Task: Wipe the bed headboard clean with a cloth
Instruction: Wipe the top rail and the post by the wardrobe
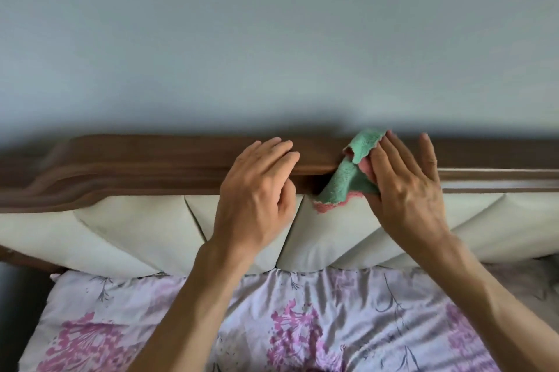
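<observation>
Right hand: your right hand (pixel 406 187) pressed the cloth against the headboard, fingers straight, the outermost one spread apart from the rest.
Cloth: the green cloth (pixel 351 178) with its pink edge sat bunched over the wooden top rail (pixel 169 160), one corner hanging onto the cream padded panel (pixel 326 238).
Left hand: your left hand (pixel 257 190) rested on the rail just beside the cloth, fingers loosely curled over its edge, holding nothing.
Below: a floral pillow (pixel 272 320) lay against the padding.

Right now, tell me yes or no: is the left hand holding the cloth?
No: the left hand rests bare on the headboard, while the right hand presses the cloth.
</observation>
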`<state>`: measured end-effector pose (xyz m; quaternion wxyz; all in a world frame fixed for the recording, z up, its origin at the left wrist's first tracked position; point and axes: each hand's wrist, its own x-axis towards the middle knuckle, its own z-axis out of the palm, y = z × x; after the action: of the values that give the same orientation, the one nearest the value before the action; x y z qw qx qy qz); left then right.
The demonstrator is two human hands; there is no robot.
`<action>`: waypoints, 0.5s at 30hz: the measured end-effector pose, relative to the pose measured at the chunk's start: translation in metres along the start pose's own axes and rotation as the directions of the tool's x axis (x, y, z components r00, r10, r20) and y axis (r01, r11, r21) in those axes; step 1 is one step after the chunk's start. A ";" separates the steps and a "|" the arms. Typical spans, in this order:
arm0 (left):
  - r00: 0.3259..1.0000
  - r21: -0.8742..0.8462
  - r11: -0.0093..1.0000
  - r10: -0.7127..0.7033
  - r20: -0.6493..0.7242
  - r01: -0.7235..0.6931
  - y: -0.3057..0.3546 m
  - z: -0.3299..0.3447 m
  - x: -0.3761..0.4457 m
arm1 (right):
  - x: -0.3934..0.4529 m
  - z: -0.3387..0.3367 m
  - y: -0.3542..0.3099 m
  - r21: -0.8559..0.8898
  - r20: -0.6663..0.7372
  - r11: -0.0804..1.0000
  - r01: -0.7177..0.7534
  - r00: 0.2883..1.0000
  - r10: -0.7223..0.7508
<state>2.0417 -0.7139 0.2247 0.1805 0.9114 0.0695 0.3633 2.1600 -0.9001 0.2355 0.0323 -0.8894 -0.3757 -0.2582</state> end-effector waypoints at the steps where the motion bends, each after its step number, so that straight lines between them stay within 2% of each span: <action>1: 1.000 0.004 1.000 0.003 0.023 -0.003 0.011 0.006 0.004 | 0.002 0.000 -0.001 -0.011 0.007 1.000 0.002 1.000 -0.002; 5: 0.997 -0.011 0.997 -0.071 0.018 0.071 0.038 0.012 0.028 | 0.023 0.014 -0.039 0.039 -0.054 0.994 0.104 0.993 -0.102; 8: 0.995 -0.026 0.996 -0.089 0.041 0.090 0.056 0.023 0.056 | 0.016 0.026 -0.026 0.087 -0.153 0.984 0.154 0.978 -0.139; 10: 0.993 -0.035 0.997 -0.065 0.094 0.069 0.074 0.037 0.070 | -0.009 0.030 0.010 0.083 -0.232 0.996 0.034 0.973 -0.014; 11: 0.990 -0.051 0.998 -0.035 0.139 0.043 0.090 0.052 0.079 | -0.027 0.032 0.038 0.095 -0.292 0.992 -0.083 0.950 0.107; 13: 0.963 -0.106 0.994 0.034 0.269 -0.006 0.128 0.089 0.098 | -0.057 0.031 0.093 0.178 -0.394 0.930 -0.322 0.843 0.368; 15: 0.886 -0.102 0.993 0.094 0.453 -0.053 0.160 0.123 0.112 | -0.065 0.032 0.127 0.269 -0.400 0.835 -0.480 0.733 0.550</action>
<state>2.2065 -0.8675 0.2741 0.2170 0.9646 -0.0253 0.1479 2.2232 -1.0257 0.1935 0.2565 -0.8659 -0.1134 -0.4143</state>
